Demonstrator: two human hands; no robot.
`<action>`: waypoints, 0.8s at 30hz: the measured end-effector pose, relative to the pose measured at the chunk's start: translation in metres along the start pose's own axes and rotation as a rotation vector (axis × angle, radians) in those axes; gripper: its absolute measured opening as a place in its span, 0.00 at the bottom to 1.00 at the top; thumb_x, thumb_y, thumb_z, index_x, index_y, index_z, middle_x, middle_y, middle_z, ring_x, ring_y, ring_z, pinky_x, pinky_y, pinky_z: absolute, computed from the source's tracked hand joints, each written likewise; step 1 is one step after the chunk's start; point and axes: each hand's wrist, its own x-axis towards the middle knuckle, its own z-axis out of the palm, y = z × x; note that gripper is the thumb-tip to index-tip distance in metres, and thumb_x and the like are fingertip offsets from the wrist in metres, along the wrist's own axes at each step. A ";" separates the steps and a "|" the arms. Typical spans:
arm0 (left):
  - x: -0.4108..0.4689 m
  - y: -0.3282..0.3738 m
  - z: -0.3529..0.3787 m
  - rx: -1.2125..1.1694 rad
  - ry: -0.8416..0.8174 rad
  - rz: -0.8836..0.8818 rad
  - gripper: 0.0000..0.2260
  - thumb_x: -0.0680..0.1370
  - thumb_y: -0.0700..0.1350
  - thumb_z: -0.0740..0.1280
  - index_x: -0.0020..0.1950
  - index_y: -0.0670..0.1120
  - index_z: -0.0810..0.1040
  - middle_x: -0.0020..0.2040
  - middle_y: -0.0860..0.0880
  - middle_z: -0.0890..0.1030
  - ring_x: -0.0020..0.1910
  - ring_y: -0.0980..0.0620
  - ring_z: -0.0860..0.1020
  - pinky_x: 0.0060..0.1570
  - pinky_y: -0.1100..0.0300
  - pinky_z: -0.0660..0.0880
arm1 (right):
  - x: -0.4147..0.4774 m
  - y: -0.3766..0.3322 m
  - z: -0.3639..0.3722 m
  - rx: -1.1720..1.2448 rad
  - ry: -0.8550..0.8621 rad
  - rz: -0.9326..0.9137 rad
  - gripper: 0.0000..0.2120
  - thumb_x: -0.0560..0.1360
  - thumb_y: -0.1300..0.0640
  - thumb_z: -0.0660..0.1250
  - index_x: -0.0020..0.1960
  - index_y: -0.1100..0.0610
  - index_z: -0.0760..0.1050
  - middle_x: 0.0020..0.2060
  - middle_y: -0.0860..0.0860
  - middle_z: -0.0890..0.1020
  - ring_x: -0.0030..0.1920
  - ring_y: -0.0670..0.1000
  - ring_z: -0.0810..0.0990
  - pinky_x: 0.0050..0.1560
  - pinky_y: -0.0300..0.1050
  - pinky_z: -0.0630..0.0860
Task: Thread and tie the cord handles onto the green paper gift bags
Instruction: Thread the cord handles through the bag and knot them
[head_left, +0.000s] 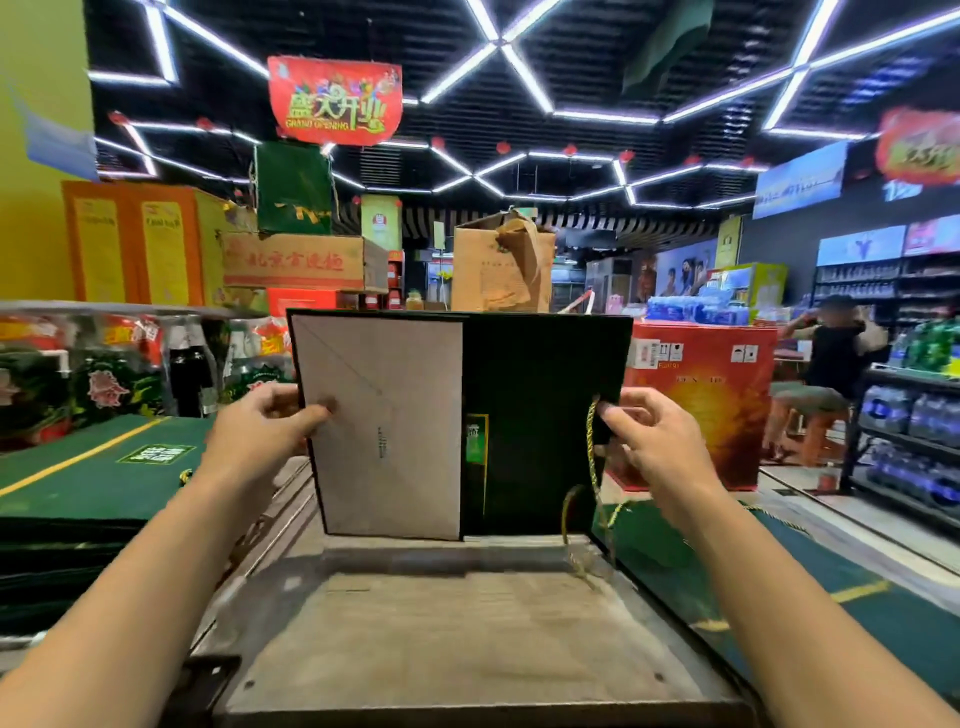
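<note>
I hold a flattened green paper gift bag (540, 415) upright in front of me, its folded grey bottom panel facing me on the left half. My left hand (265, 431) pinches the bag's left edge, thumb on the grey panel. My right hand (654, 441) grips the bag's right edge, where a gold-green cord (591, 457) comes out and hangs down in a loop toward the work surface (467, 623).
A stack of flat green bags (93, 473) lies at my left, another green bag (779, 597) at my right. Cardboard boxes (301, 260) and a red carton (701, 395) stand behind. A person (831, 358) sits at far right near drink shelves.
</note>
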 end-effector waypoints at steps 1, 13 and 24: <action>-0.002 -0.001 -0.002 -0.029 -0.009 -0.012 0.03 0.79 0.41 0.70 0.52 0.43 0.82 0.53 0.37 0.84 0.42 0.48 0.80 0.40 0.57 0.77 | -0.003 -0.002 0.000 0.040 -0.018 0.030 0.05 0.81 0.61 0.68 0.56 0.59 0.79 0.49 0.56 0.86 0.48 0.54 0.86 0.40 0.41 0.82; -0.061 0.013 -0.032 0.013 -0.328 -0.527 0.37 0.80 0.68 0.56 0.64 0.34 0.76 0.57 0.32 0.82 0.50 0.41 0.82 0.42 0.52 0.80 | -0.041 0.033 -0.012 0.143 -0.171 0.378 0.16 0.83 0.52 0.64 0.53 0.64 0.82 0.51 0.59 0.86 0.54 0.56 0.83 0.51 0.48 0.80; -0.102 -0.045 0.021 1.309 -0.546 -0.113 0.38 0.76 0.74 0.56 0.71 0.45 0.73 0.68 0.44 0.77 0.63 0.45 0.77 0.62 0.53 0.74 | -0.081 0.074 0.007 -0.960 -0.600 0.000 0.22 0.81 0.45 0.66 0.71 0.54 0.75 0.68 0.50 0.77 0.68 0.49 0.74 0.71 0.43 0.68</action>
